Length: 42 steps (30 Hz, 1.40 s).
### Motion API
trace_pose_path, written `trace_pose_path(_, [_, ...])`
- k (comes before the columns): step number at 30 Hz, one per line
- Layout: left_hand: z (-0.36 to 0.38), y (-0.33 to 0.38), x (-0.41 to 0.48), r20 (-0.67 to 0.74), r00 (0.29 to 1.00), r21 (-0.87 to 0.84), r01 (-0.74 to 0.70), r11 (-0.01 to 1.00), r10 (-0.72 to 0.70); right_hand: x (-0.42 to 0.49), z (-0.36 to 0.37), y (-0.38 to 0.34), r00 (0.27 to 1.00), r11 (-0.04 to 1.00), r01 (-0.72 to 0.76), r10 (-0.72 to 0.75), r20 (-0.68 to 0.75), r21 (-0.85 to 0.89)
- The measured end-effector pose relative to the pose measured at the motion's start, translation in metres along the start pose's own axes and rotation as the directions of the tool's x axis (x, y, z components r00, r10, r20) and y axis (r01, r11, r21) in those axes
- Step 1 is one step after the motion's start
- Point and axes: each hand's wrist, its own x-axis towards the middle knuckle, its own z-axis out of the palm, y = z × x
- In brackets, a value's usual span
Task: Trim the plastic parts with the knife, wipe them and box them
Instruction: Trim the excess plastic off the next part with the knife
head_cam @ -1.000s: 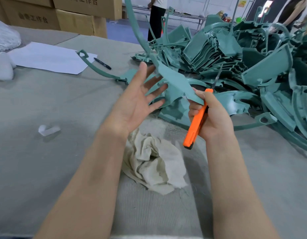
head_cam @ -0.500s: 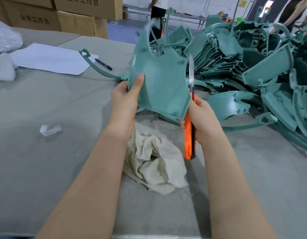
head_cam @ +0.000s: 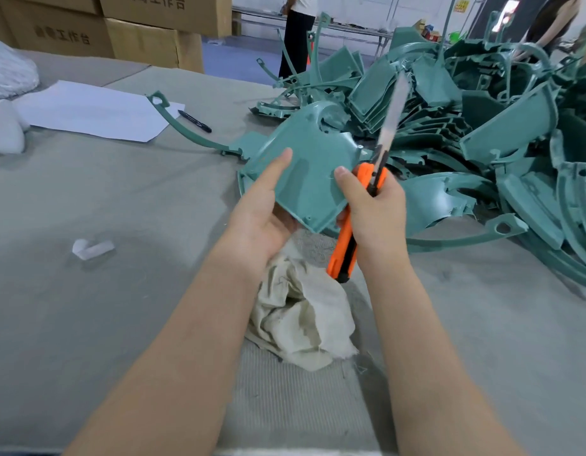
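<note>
A teal plastic part [head_cam: 313, 166] is held tilted above the table between both hands. My left hand [head_cam: 262, 215] grips its left lower edge, thumb on the upper face. My right hand [head_cam: 374, 209] grips the orange utility knife [head_cam: 346, 245], its long blade [head_cam: 392, 120] pointing up and away, and its thumb presses on the part's right side. A crumpled beige cloth [head_cam: 301, 320] lies on the table just below my hands. A big heap of teal plastic parts [head_cam: 466, 126] fills the right side.
White paper [head_cam: 94, 110] with a black pen [head_cam: 194, 121] lies at the back left, beside a curved teal strip [head_cam: 183, 130]. A small white scrap [head_cam: 92, 248] lies left. Cardboard boxes [head_cam: 146, 37] stand behind. People stand in the background.
The teal part has tipped from upright to lying flatter and lower between my hands. The knife blade now leans to the right.
</note>
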Motion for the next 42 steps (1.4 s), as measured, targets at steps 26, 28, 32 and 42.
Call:
trace_pose_path(26, [-0.013, 0.023, -0.006, -0.064, 0.982, -0.263, 0.155, 0.952, -0.177, -0.005, -0.001, 0.005, 0.957, 0.888, 0.245, -0.157, 0.245, -0.389])
trace_pose_path(28, [-0.012, 0.024, -0.006, -0.053, 0.983, -0.275, 0.157, 0.949, -0.178, -0.006, 0.000, 0.005, 0.945, 0.894, 0.244, -0.132, 0.299, -0.375])
trace_pose_path(32, [-0.013, 0.025, -0.006, -0.041, 0.983, -0.300, 0.161, 0.940, -0.181, -0.009, 0.000, 0.004, 0.916, 0.905, 0.237, -0.088, 0.390, -0.354])
trace_pose_path(42, [-0.019, 0.025, -0.004, -0.091, 0.981, -0.365, 0.127, 0.922, -0.172, -0.015, 0.001, -0.001, 0.806, 0.912, 0.253, -0.015, 0.591, -0.322])
